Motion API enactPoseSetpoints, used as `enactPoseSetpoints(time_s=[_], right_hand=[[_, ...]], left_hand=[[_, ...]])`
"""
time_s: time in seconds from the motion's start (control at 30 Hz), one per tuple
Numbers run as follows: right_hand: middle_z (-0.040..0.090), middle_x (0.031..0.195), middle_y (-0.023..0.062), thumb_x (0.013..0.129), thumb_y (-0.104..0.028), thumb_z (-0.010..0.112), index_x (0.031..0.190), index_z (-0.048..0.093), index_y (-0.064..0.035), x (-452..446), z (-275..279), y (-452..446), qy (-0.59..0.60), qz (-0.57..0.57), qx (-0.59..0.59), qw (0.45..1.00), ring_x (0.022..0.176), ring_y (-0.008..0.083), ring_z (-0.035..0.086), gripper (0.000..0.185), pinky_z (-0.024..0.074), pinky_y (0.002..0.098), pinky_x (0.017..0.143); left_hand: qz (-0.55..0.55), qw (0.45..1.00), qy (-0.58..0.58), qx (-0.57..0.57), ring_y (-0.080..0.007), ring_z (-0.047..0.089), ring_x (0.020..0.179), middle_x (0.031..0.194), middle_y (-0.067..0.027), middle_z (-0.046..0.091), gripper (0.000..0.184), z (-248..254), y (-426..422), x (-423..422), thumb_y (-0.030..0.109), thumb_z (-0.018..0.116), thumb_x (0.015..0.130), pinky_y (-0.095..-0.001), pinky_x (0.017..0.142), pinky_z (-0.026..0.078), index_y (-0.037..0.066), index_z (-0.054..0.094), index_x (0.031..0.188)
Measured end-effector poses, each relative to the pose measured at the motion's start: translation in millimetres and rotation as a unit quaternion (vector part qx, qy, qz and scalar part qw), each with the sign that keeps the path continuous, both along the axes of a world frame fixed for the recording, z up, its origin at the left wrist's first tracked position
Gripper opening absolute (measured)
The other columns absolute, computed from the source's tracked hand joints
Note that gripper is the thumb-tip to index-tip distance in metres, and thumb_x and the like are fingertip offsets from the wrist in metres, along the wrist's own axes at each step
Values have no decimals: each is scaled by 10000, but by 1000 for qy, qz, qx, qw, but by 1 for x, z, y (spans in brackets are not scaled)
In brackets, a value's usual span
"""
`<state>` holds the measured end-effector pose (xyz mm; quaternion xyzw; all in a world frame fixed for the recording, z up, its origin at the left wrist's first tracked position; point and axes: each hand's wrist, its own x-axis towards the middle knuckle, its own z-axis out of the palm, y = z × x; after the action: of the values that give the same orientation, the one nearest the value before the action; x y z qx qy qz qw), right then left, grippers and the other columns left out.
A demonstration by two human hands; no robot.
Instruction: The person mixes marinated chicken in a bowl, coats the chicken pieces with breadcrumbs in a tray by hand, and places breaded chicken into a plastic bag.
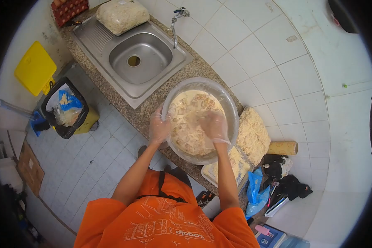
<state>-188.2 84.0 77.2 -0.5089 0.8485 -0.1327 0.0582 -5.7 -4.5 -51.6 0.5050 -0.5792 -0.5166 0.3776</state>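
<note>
A large round bowl (232, 99) stands on the counter, filled with a creamy, pale yellow mixture (186, 136) with lumpy pieces in it. At its left rim is my left hand (159, 129), in a clear plastic glove, gripping the edge. My right hand (215, 126), also in a clear glove, is inside the bowl over the right part of the mixture. Its fingers are smeared by motion and partly sunk, so what they hold does not show. Beside the bowl lie a big bag of pale crumbs (252, 132) and a tray (208, 173) of crumbs.
A steel sink (161, 53) with a tap (177, 20) adjoins the bowl. Another filled bag (122, 15) sits on its drainboard, near egg trays (68, 10). An open yellow bin (84, 122) stands on the floor. Blue bags (256, 194) and a roll (283, 148) lie right.
</note>
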Motion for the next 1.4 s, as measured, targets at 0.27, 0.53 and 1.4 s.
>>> enactPoseSetpoints(time_s=[0.27, 0.53, 1.4], right_hand=[[761, 955, 198, 904, -226, 739, 1037, 797, -52, -1, -55, 37, 179, 118, 145, 966, 880, 388, 737, 226, 592, 478, 843], [767, 998, 215, 911, -363, 738, 975, 798, -61, -6, -56, 20, 58, 3, 56, 997, 905, 410, 737, 315, 596, 489, 853], [754, 869, 229, 867, -305, 756, 997, 800, -20, -11, -20, 53, -85, 67, -27, 994, 804, 357, 731, 317, 580, 437, 747]], left_hand=[[-8, 998, 33, 47, -357, 738, 1068, 1180, -229, 751, 421, -10, 0, -4, 122, 690, 972, -436, 960, 555, -1, 660, 1374], [-5, 999, 46, 26, -350, 715, 1132, 1203, -224, 729, 420, 12, -3, 1, 116, 698, 971, -449, 996, 540, 17, 662, 1378], [23, 999, -26, -2, -289, 726, 1118, 1263, -195, 735, 496, 36, 10, 0, 98, 693, 959, -402, 1020, 538, 32, 628, 1447]])
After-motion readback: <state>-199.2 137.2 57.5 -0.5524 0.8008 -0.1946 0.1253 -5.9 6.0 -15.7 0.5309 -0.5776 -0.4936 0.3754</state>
